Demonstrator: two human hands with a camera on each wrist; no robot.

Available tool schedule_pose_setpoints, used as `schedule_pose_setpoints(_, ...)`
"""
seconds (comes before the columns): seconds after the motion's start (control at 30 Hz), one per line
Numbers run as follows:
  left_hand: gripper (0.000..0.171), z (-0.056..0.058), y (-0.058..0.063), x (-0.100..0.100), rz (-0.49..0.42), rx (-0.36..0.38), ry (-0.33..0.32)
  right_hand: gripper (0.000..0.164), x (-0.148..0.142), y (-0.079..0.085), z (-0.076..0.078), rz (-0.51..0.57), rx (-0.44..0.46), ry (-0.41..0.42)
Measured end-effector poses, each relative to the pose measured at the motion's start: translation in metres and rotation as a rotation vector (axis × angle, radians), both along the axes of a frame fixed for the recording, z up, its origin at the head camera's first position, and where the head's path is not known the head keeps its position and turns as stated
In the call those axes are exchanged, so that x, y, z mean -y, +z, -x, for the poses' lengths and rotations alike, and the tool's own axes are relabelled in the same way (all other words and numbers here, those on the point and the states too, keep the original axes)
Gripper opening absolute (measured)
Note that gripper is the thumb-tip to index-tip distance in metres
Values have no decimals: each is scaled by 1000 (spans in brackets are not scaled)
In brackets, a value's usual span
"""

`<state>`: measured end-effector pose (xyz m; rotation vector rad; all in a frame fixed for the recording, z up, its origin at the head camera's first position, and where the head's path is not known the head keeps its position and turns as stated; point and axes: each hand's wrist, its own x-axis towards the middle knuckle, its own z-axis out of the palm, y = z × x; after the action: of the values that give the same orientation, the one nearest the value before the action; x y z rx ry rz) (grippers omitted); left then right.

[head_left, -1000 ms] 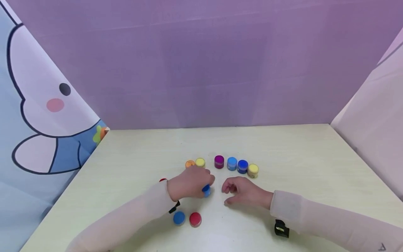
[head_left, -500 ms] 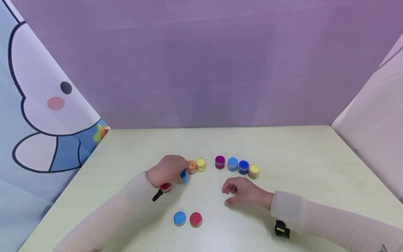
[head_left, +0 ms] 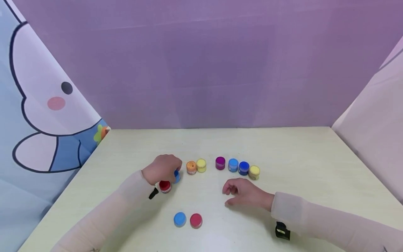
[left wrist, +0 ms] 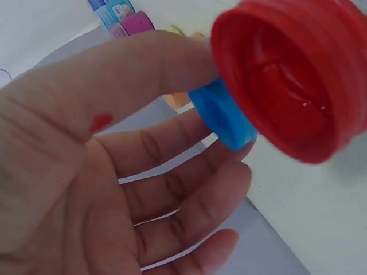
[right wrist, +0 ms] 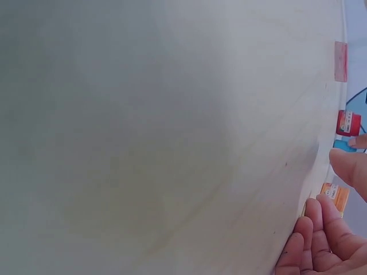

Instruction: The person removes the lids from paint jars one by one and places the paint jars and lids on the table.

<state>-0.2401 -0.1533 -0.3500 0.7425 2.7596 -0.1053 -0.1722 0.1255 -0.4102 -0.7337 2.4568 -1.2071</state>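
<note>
My left hand pinches a small blue paint pot between thumb and fingers, at the left end of an arc of pots. Just nearer to me, below that hand, stands a red paint pot. In the left wrist view the red pot looms close, lidless with red inside, in front of the blue pot. An orange pot is right of the left hand. My right hand rests at the table's middle, fingers loosely bent, holding nothing.
A yellow pot touches or nearly touches the orange one. Farther right stand purple, light blue, dark blue and pale yellow pots. Blue and red lid-like discs lie nearer to me.
My left hand has carried the blue pot leftward from the middle of the table to a spot between the red and orange pots. The right hand has stayed still.
</note>
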Motion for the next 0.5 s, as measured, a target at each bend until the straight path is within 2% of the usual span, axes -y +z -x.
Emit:
schedule_pose_setpoints(0.1, 31, -1, 2, 0, -20, -3, 1, 26, 0, -1, -2, -6, 9, -3)
schedule_pose_setpoints(0.23, 38, -1, 7, -7, -68, -66, -39, 27, 1, 0, -4, -9, 36, -12)
schedule_pose_setpoints(0.37, 38, 3, 7, -19, -112, -100, -83, 27, 2, 2, -5, -10, 50, -28)
schedule_pose_setpoints(0.5, 36, 9, 6, -26, -126, -105, -98, 27, 2, 5, -4, -9, 50, -29)
